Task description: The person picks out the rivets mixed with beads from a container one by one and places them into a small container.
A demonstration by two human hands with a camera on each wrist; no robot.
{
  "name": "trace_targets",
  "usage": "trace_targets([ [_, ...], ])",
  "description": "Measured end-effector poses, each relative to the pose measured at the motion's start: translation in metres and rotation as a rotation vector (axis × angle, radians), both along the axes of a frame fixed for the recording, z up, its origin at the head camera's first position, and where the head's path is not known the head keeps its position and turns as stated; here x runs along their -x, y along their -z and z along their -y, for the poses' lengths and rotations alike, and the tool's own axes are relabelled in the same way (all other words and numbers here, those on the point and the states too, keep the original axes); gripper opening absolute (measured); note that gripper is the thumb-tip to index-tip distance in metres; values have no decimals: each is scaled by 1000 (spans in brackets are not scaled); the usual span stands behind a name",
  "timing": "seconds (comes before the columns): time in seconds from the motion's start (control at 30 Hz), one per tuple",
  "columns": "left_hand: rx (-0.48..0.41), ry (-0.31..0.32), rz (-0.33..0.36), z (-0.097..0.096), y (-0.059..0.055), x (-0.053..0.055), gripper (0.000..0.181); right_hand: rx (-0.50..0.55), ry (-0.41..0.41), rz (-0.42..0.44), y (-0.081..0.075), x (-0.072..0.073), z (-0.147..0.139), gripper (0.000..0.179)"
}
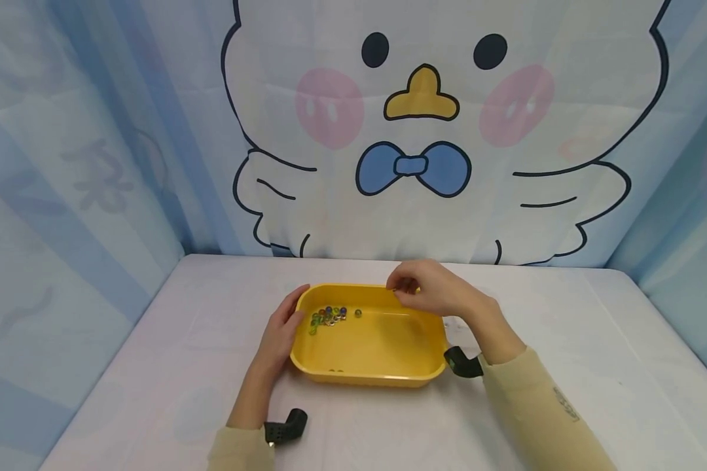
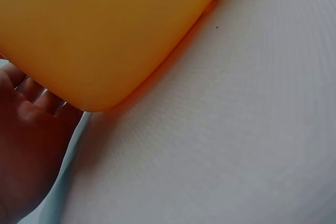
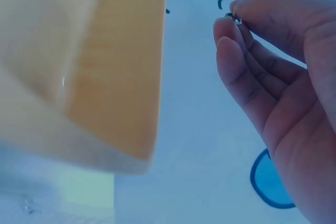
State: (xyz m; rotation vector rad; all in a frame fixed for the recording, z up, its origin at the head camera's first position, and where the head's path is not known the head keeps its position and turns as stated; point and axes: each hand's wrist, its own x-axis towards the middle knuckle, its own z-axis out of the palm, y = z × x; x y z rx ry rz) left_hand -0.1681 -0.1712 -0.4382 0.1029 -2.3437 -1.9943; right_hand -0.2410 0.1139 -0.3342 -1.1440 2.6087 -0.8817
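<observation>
A yellow plastic tray (image 1: 383, 347) sits on the white table. Several glass marbles (image 1: 328, 316) cluster in its left part, and a single marble (image 1: 358, 313) lies just right of them. My left hand (image 1: 280, 333) holds the tray's left end, thumb at the rim and fingers along the outer wall; the left wrist view shows these fingers against the tray's side. Above the tray's far right corner is my right hand (image 1: 427, 286). In the right wrist view, its thumb and index finger pinch a small glass marble (image 3: 234, 19), with the other fingers curled behind.
The white-covered table (image 1: 536, 314) extends around the tray. Behind it hangs a curtain (image 1: 412, 222) printed with a cartoon bird, and blue curtains stand at both sides. A small clear object (image 3: 30, 206) lies on the table outside the tray. Each wrist wears a black camera (image 1: 287, 426).
</observation>
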Motion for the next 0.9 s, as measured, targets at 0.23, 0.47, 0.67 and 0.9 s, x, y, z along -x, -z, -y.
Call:
trace_targets([
  [0.23,-8,4,-5,0,1,0,49,28,38,7,-2,-3,-12,16],
  [0.47,-7,0,-1,0,1,0,49,65,84,-21,-1,-6,-27,16],
  [0.67,3,-7,2,0,1,0,49,93,112,-56,4,-7,-37,15],
  [0.9,1,-5,-2,0,2,0,49,92,182,-70,11,-10,-47,14],
])
